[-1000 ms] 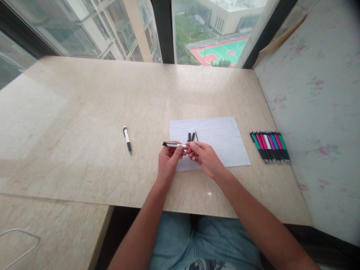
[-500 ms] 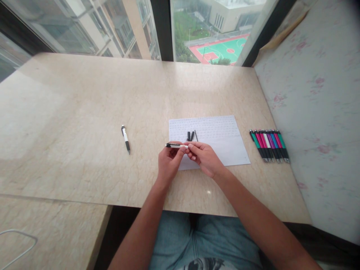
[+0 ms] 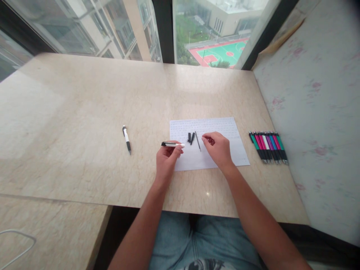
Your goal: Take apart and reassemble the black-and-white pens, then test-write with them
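My left hand (image 3: 168,155) is closed on a white pen barrel with a black clip (image 3: 171,144), held level over the paper's left edge. Its bare white end points right. My right hand (image 3: 218,148) hovers over the paper (image 3: 225,159), with thumb and forefinger pinched; whatever is between the tips is too small to make out. Between the hands, two short black pen parts (image 3: 191,138) and a thin dark refill (image 3: 198,141) lie on the sheet. The refill is nearest my right fingertips. Blue handwriting-like lines cover the paper's upper part.
A whole white-and-black pen (image 3: 126,140) lies on the stone counter (image 3: 84,157) to the left. A row of several coloured pens (image 3: 268,147) lies by the papered wall (image 3: 320,131). A white cable (image 3: 30,238) rests at lower left. Windows stand behind the counter.
My right hand has come off the pen barrel and moved right, its fingers now pinched beside the refill. My left hand, still holding the barrel, has shifted slightly left.
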Demonstrator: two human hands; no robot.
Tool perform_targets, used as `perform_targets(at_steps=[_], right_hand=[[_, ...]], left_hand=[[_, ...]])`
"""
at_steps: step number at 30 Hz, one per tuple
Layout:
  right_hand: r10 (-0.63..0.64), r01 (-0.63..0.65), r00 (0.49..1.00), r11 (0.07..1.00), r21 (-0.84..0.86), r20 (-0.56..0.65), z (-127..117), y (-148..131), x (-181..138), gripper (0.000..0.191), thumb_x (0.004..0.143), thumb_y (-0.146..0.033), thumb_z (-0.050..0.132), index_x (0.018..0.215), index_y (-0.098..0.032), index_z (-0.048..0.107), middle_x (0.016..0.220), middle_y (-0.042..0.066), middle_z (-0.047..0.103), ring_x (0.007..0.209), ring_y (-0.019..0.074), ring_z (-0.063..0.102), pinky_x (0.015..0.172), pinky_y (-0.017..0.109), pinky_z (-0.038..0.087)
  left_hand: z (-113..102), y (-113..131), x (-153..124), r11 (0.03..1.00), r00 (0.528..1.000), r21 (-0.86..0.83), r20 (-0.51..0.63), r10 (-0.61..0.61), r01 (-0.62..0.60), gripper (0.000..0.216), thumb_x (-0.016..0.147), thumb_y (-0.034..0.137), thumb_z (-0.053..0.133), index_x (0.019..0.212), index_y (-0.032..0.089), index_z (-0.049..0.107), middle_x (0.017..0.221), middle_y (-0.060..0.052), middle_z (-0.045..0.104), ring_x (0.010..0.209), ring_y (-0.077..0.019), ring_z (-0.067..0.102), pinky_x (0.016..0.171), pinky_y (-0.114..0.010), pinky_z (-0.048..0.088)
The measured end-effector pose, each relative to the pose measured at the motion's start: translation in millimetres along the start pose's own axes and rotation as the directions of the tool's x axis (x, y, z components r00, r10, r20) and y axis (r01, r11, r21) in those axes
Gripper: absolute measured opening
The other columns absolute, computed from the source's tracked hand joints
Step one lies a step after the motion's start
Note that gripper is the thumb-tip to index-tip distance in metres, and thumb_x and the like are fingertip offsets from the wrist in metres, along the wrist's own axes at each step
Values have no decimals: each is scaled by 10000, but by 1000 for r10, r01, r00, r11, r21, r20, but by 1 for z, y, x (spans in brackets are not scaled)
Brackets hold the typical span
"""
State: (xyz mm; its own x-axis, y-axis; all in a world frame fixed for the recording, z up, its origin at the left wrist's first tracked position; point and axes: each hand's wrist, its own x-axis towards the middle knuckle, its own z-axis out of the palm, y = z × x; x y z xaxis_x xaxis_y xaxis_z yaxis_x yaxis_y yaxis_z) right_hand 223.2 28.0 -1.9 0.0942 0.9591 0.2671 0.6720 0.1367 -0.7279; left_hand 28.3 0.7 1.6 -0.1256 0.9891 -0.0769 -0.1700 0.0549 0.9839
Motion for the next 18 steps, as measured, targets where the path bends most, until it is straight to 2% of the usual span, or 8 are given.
perform_targets(at_steps=[3,7,10,18], right_hand=[[-49,50,999,996,-75,17,7,0,0,147,861,-173,578,872,-161,724,859,75,706,659,148,612,703,300,507],[-83,87,996,988,-131,35,14,2,0,160,864,-162,569,893,-164,726,875,87,705,718,175,628,744,316,501],[-94,99,995,988,-116,46,15,3,1,174,864,-164,559,904,-171,728,873,85,707,731,179,625,752,319,497],[-60,59,998,997,-53,-19,7,6,3,201,869,-180,530,890,-173,730,832,75,710,699,174,606,738,334,499]], left_hand=[[1,1,0,1000,1000,7,6,-4,4,242,795,374,748,883,158,686,728,-21,657,638,-106,564,613,-233,423],[2,3,-1,999,1000,32,8,-8,7,246,790,379,748,875,155,691,705,-20,653,626,-110,565,606,-236,428],[3,5,-2,999,1000,32,3,-13,13,249,786,379,751,873,154,691,703,-21,654,633,-113,572,602,-235,431],[3,2,-1,1000,1000,23,13,-17,17,240,793,367,743,886,155,681,715,-20,651,641,-116,581,613,-240,436]])
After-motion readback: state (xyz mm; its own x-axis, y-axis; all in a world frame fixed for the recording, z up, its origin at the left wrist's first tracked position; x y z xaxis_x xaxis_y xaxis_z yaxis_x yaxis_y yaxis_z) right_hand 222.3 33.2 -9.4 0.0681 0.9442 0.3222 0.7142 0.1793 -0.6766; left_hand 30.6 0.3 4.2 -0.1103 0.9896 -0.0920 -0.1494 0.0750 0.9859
